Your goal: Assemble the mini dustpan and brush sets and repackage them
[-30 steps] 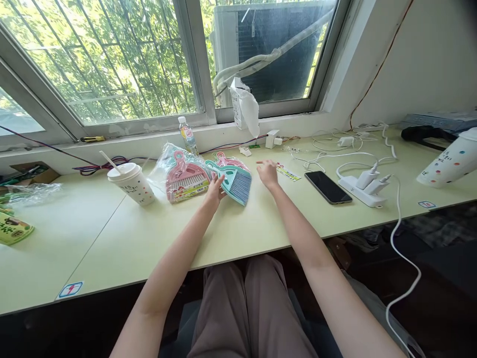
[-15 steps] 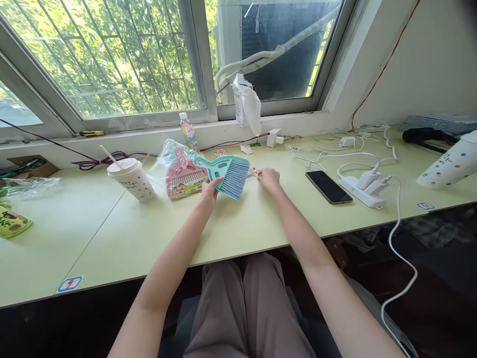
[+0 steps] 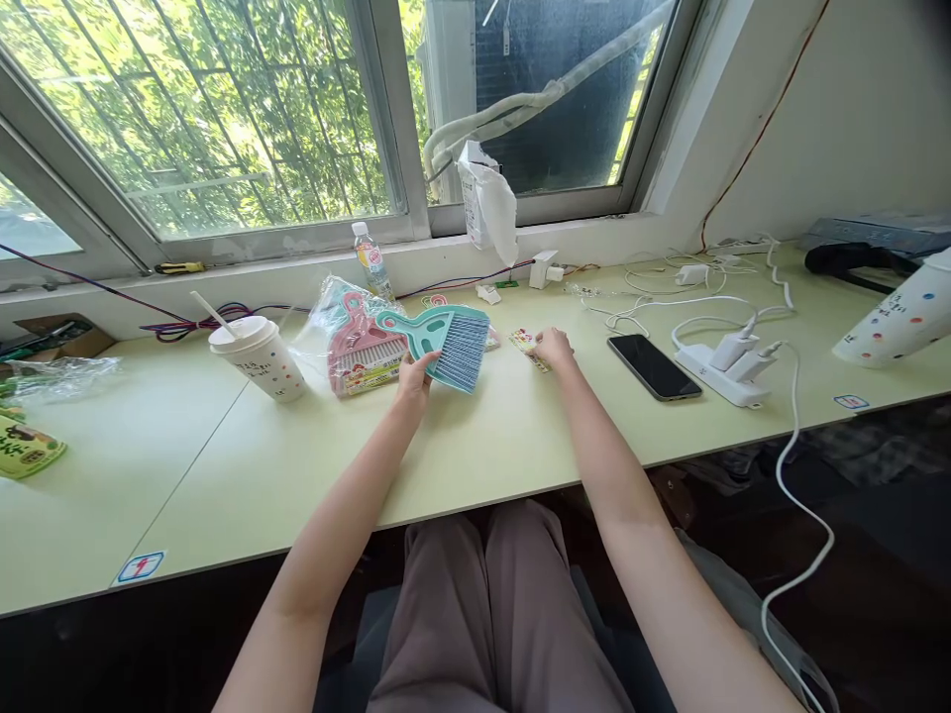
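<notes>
My left hand [image 3: 414, 376] is closed around the edge of a mint-green hand brush [image 3: 431, 332] with blue-grey bristles, held tilted above the table. Behind it, a pink brush [image 3: 368, 347] with pale bristles and a colourful label sits in clear plastic wrapping [image 3: 327, 312]. Part of that set is covered by the green brush. Over to the right, my right hand [image 3: 556, 347] pinches the end of a small printed card [image 3: 527, 347], yellowish with bright pictures, low over the tabletop. Its fingertips are partly hidden.
A white lidded cup [image 3: 257, 361] with a straw stands at the left, a bottle [image 3: 371, 262] by the sill. On the right lie a black phone [image 3: 654, 368], a white power strip [image 3: 719, 376] with cables, and a tipped cup [image 3: 896, 317]. The table's front edge [image 3: 475, 500] runs below my forearms.
My right hand has moved right with the printed card, drawing it away from the brushes so more of it shows. The left hand still holds the green brush; the view has shifted slightly.
</notes>
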`<state>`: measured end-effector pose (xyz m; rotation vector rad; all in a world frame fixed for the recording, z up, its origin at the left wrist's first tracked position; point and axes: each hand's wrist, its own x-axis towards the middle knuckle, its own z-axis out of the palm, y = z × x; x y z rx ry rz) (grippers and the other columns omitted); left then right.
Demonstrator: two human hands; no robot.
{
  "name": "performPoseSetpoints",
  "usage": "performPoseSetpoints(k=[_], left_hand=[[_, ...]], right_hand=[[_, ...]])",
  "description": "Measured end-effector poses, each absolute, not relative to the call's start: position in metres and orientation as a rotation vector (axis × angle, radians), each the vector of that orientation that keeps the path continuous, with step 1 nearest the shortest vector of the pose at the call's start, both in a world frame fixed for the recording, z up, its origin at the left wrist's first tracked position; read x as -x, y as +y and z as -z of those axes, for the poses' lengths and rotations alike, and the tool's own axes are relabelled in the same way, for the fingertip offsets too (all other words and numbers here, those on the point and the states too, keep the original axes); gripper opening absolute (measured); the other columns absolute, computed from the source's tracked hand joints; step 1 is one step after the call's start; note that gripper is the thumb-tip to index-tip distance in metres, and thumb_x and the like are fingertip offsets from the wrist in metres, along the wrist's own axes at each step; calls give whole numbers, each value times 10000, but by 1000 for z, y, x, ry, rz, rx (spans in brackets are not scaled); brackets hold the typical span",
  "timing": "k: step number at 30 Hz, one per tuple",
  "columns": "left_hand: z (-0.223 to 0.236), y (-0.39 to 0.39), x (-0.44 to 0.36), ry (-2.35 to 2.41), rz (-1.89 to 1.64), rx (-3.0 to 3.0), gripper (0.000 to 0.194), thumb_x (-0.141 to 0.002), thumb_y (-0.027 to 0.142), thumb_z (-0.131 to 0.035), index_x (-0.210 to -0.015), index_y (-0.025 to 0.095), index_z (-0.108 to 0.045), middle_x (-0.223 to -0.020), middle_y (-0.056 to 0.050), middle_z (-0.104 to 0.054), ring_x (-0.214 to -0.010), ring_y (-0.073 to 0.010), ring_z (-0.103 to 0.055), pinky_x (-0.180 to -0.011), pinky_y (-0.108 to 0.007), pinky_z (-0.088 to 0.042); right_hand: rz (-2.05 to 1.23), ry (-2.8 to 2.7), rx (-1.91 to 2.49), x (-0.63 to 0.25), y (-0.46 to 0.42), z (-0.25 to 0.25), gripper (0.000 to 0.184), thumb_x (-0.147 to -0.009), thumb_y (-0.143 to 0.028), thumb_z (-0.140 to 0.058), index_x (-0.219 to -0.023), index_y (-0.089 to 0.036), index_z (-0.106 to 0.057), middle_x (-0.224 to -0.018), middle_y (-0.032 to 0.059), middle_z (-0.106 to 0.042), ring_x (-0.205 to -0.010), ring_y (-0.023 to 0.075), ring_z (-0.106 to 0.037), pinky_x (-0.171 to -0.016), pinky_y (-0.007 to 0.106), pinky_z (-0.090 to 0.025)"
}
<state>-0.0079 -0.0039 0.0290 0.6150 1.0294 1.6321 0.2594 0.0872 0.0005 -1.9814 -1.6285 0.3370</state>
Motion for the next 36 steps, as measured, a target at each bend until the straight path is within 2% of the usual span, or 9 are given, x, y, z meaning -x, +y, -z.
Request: performPoseSetpoints(k=[3, 7, 12, 15, 19, 22, 25, 30, 36], left_hand=[[-30, -4, 9, 1023, -1641, -664, 536, -603, 16, -764, -1082, 221, -636, -881, 0, -717, -786, -133, -679, -730, -233, -538], [-32, -5, 10, 995, -1650, -720, 647, -552, -9, -742, -1139, 237, -631, -922, 3, -722, -789, -121, -660, -700, -208, -504], [-35, -9, 8, 917, -1643, -801, 737, -541, 3, -673, -1216, 290, -601, -1049, 4, -721, -801, -123, -650, -628, -194, -473], [-38, -11, 8, 888, -1577, -837, 701, -578, 48, -666, -1226, 305, -596, -1057, 10, -714, -830, -142, -657, -641, -212, -490], [-38, -11, 8, 918, -1471, -774, 549, -651, 102, -647, -1171, 275, -620, -897, 18, -696, -743, -141, -645, -627, -232, -513], [-35, -10, 6, 958, -1359, -733, 349, -700, 142, -654, -1040, 222, -654, -795, 6, -673, -668, -136, -630, -588, -236, -516], [-32, -9, 3, 1012, -1285, -736, 252, -709, 143, -670, -954, 201, -662, -753, -7, -671, -637, -142, -627, -568, -243, -511], [-30, -7, 4, 1047, -1261, -763, 229, -696, 165, -709, -922, 160, -672, -779, -42, -709, -644, -162, -654, -589, -270, -523], [-26, -5, 12, 944, -1251, -928, 436, -623, 198, -826, -1030, 160, -674, -833, -57, -731, -697, -180, -688, -636, -273, -551]], right_hand=[[-441, -1524, 2167, -257, 84, -8, 374, -713, -245, -817, -1063, -167, -713, -1197, 179, -677, -1185, 320, -596, -930, 451, -470], [-460, -1532, 2143, -256, 78, -13, 397, -717, -211, -799, -1105, -198, -717, -1246, 154, -673, -1233, 312, -576, -971, 450, -451], [-347, -1496, 2066, -253, 73, -16, 154, -823, -207, -665, -957, -210, -741, -1210, 116, -695, -1240, 314, -568, -1031, 519, -397], [-425, -1366, 1804, -249, 76, -19, 156, -893, -234, -571, -984, -208, -695, -1129, 80, -722, -1107, 238, -640, -1003, 443, -433], [-666, -1299, 1271, -240, 82, -23, 227, -920, -369, -528, -1011, -201, -650, -981, 51, -729, -918, 170, -679, -817, 296, -508], [-738, -1391, 1026, -227, 77, -28, 274, -893, -446, -562, -963, -208, -679, -912, 29, -720, -849, 164, -669, -753, 282, -515], [-723, -1622, 920, -208, 62, -37, 221, -885, -388, -586, -921, -231, -738, -930, 21, -738, -850, 173, -666, -764, 294, -516], [-567, -2048, 850, -181, 37, -44, 152, -834, -241, -663, -839, -284, -809, -885, 7, -756, -904, 194, -653, -840, 303, -487], [-560, -2099, 891, -176, 34, -41, 97, -766, -254, -770, -855, -264, -806, -864, 6, -757, -851, 186, -674, -820, 289, -487]])
